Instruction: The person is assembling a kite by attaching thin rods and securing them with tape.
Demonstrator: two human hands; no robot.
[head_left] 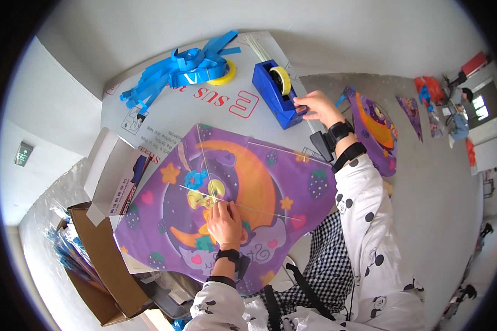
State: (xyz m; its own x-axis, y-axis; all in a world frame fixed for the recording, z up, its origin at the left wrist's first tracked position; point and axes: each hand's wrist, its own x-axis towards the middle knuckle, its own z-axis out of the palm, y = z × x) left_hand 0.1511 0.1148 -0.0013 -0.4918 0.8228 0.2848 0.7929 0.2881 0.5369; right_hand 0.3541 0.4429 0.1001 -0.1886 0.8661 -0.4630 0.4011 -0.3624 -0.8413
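A purple kite (248, 171) printed with an orange moon and a yellow cartoon figure lies spread before me. Thin pale sticks (202, 154) cross over its middle. My left hand (223, 223) rests on the kite, its fingers closed together at the crossing of the sticks; the fingertips partly hide what they pinch. My right hand (317, 107) reaches to the front end of a blue tape dispenser (276, 99), thumb and fingers pinched at its cutting edge, where the tape end seems to be. A yellowish tape roll (281, 80) sits in the dispenser.
Blue ribbon strips (176, 71) lie at the back of the table (182, 113) beside a yellow tape roll (225, 73). An open white box (110, 171) stands left, above a brown carton (102, 254) with packaged items. Another purple kite (374, 129) lies beyond my right arm.
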